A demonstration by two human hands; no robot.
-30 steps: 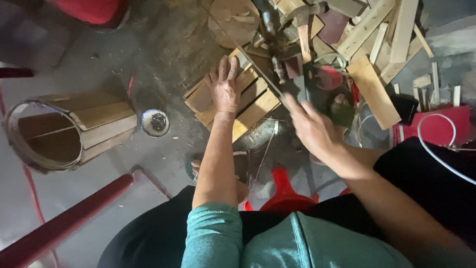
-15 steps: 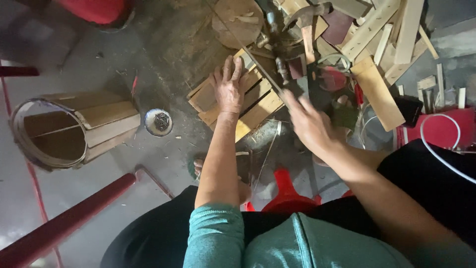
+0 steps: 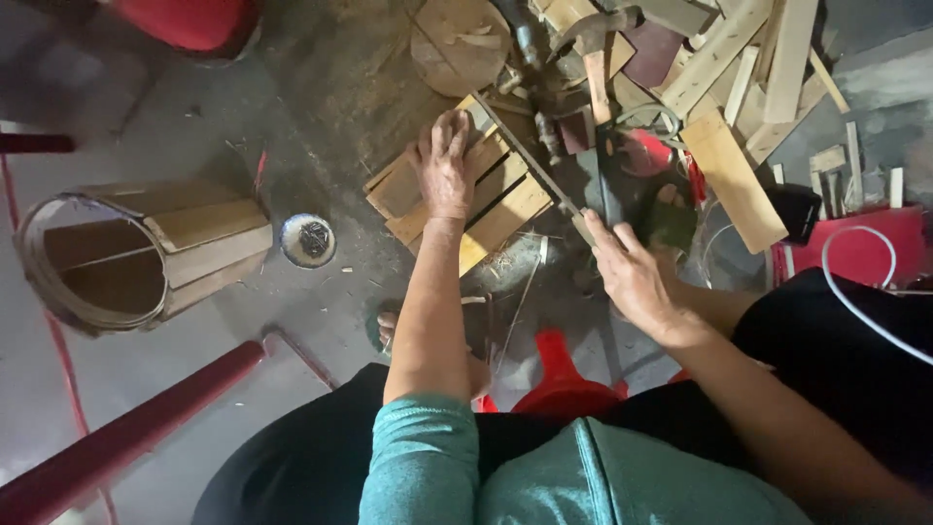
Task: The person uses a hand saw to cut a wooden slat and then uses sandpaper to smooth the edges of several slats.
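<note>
Head view first: we are sitting over a red stool (image 3: 559, 374), leaning toward the floor (image 3: 243, 321). Since a second ago our right hand (image 3: 637, 277) has been sliding back along the long metal blade (image 3: 530, 160), so the stroke seems to be returning toward us; its fingers are curled on what is probably the handle, though we cannot tell clearly. Our left hand (image 3: 445, 167) is staying flat, fingers spread, pressing the wooden slats (image 3: 462, 194). Those pale slats are lying side by side beneath the blade, before the scrap wood pile (image 3: 739, 87).

floor: grey concrete (image 3: 175, 408), dusty | red stool (image 3: 559, 374) | light: dim
</note>
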